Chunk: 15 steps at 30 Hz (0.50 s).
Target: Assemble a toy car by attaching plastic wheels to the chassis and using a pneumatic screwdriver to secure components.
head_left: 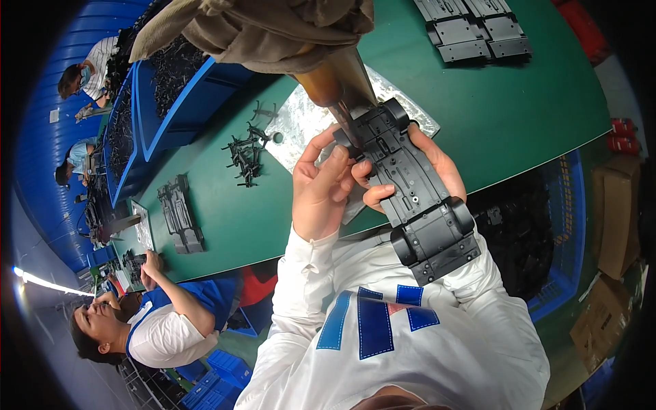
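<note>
A black plastic toy car chassis (414,179) with rounded wheel arches is held at a slant over the near edge of the table. My right hand (441,167) wraps its right side, and fingertips curl over its left edge. My left hand (321,188) is closed, thumb and forefinger pinching at the far left wheel arch; whether a small part is between them is hidden. The tip of a metal machine head (345,119), with an amber upper part and brown cloth (273,34) above, comes down at the chassis's far end. A pale metal plate (290,126) lies underneath.
Small black forked parts (244,154) lie left of the plate on the green table (478,123). More chassis pieces lie at far right (471,31) and left (180,213). Blue bins (171,123) stand far left; a blue crate (570,225) is at right. A co-worker (164,314) sits left.
</note>
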Available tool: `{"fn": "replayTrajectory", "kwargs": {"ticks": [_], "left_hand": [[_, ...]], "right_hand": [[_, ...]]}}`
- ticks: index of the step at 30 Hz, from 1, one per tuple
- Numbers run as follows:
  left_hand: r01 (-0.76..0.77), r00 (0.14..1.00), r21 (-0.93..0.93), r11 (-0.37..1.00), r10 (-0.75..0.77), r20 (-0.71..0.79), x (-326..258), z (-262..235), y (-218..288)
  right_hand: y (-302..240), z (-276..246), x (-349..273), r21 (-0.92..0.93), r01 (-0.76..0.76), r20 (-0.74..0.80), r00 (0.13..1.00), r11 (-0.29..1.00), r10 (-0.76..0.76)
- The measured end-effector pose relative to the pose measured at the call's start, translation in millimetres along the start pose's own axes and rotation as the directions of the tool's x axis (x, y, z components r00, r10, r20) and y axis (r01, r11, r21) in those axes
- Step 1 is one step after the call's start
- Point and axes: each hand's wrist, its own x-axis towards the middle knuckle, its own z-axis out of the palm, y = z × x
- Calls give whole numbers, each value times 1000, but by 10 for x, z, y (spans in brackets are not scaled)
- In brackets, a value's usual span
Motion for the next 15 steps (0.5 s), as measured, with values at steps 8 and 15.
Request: {"fn": "replayTrajectory", "kwargs": {"ticks": [8,15], "left_hand": [[8,1000,10,1000,-8,-1,2,10,10],[0,1000,6,1000,0,18,3,-10,12]], "right_hand": [[3,2,-2,-6,-2,18,1000,1000,2],[19,47,-7,-80,1,35,999,997,2]]}}
